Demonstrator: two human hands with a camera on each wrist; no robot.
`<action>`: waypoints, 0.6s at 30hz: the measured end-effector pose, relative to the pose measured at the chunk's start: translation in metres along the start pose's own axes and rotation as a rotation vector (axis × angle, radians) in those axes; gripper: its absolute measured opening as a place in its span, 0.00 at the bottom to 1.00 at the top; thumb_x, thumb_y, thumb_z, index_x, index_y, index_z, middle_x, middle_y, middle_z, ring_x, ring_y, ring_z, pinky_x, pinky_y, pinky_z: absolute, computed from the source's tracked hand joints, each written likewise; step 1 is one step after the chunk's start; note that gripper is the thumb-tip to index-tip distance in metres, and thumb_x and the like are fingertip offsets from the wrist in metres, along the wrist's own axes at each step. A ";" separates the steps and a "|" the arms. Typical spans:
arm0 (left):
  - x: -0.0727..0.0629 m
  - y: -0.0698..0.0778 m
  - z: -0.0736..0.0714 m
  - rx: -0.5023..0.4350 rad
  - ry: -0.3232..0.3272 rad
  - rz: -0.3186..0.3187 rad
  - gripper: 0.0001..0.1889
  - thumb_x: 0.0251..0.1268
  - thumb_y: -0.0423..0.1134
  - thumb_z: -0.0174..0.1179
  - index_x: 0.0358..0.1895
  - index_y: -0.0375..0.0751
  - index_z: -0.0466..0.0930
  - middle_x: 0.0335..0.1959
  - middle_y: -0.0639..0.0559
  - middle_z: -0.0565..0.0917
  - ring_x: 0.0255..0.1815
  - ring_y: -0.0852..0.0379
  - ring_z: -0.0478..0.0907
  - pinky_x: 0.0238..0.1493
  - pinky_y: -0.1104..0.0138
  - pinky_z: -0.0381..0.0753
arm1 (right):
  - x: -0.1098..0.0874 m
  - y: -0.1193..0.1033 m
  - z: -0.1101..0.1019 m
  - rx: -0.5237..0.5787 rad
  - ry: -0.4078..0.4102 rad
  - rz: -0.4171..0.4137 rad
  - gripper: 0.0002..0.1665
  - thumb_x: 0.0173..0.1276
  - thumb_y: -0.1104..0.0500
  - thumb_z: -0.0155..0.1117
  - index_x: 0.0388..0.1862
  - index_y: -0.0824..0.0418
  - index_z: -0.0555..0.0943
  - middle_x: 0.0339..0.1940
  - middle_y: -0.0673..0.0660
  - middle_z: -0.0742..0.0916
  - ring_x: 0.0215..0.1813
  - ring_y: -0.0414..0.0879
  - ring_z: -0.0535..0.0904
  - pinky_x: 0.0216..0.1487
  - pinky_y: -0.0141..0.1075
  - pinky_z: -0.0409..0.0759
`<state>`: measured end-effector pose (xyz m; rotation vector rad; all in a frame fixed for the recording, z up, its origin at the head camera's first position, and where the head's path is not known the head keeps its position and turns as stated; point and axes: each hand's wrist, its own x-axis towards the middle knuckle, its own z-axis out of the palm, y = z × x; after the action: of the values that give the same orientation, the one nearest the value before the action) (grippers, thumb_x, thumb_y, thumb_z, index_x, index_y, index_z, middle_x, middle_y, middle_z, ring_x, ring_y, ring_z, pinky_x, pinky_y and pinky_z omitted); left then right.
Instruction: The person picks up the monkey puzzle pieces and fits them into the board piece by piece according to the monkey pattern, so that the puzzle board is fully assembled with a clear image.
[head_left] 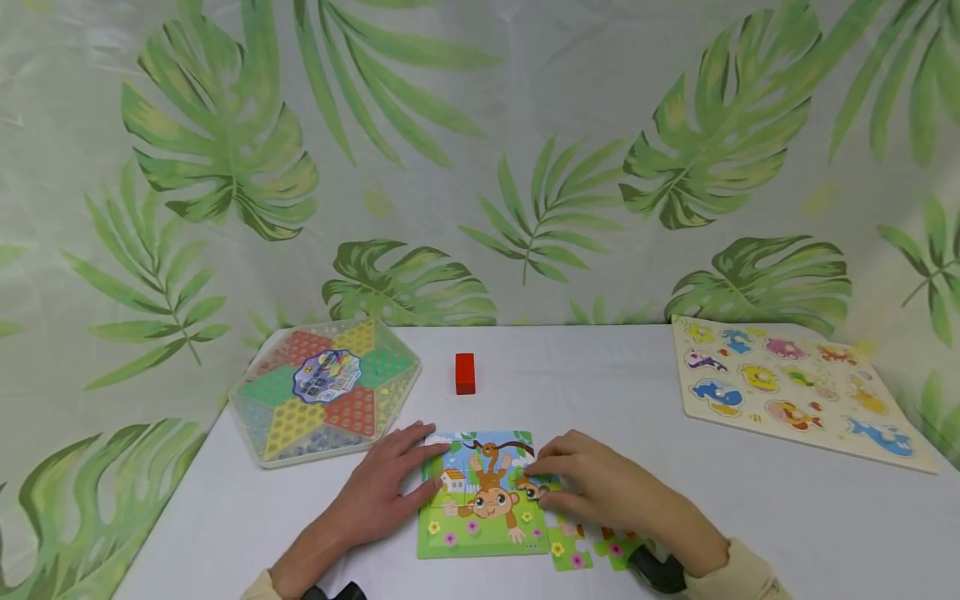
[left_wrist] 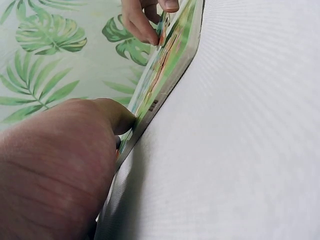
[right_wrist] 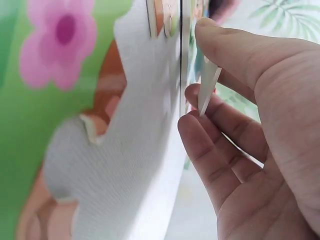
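Note:
A monkey jigsaw puzzle point(head_left: 480, 543) in a flat tray lies before me, its picture showing a hanging monkey, a small house and flowers. My left hand point(head_left: 378, 487) rests at the tray's left edge, fingers extended over the border and thumb touching near the house. Over the right side, my right hand point(head_left: 600, 479) pinches a puzzle piece point(right_wrist: 209, 82) between thumb and fingers; in the right wrist view the piece is tilted, nearly edge-on. Several loose puzzle pieces point(head_left: 572, 552) lie right of the tray, partly hidden under my right hand and wrist.
A hexagonal Chinese checkers set point(head_left: 326, 387) lies at the back left. A small red block point(head_left: 465, 373) sits behind the puzzle. To the right lies a wooden knob-puzzle board point(head_left: 795, 387) with sea animals. A leaf-patterned cloth point(head_left: 540, 167) hangs behind the white table.

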<state>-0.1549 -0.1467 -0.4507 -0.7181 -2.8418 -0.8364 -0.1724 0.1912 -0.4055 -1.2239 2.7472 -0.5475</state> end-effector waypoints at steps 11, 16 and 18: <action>0.000 0.000 0.001 0.003 -0.001 0.005 0.24 0.70 0.49 0.66 0.68 0.56 0.80 0.75 0.50 0.73 0.80 0.46 0.64 0.79 0.44 0.62 | 0.008 -0.009 0.009 -0.042 0.049 -0.063 0.21 0.73 0.43 0.67 0.59 0.48 0.87 0.56 0.43 0.85 0.60 0.41 0.77 0.62 0.40 0.82; 0.000 0.000 0.000 0.003 -0.002 0.002 0.24 0.70 0.50 0.65 0.68 0.56 0.80 0.75 0.50 0.73 0.80 0.46 0.64 0.79 0.44 0.62 | 0.013 -0.013 0.010 -0.063 0.056 -0.094 0.19 0.73 0.46 0.69 0.59 0.50 0.87 0.55 0.44 0.85 0.59 0.42 0.77 0.62 0.39 0.82; 0.000 0.000 0.000 0.003 0.004 0.008 0.23 0.70 0.50 0.65 0.67 0.56 0.80 0.75 0.50 0.73 0.80 0.46 0.64 0.78 0.44 0.63 | 0.014 -0.014 0.009 -0.068 0.073 -0.099 0.20 0.72 0.46 0.69 0.59 0.49 0.87 0.55 0.45 0.85 0.59 0.42 0.77 0.61 0.38 0.82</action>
<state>-0.1552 -0.1467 -0.4514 -0.7260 -2.8344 -0.8307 -0.1702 0.1693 -0.4084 -1.3890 2.7988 -0.5211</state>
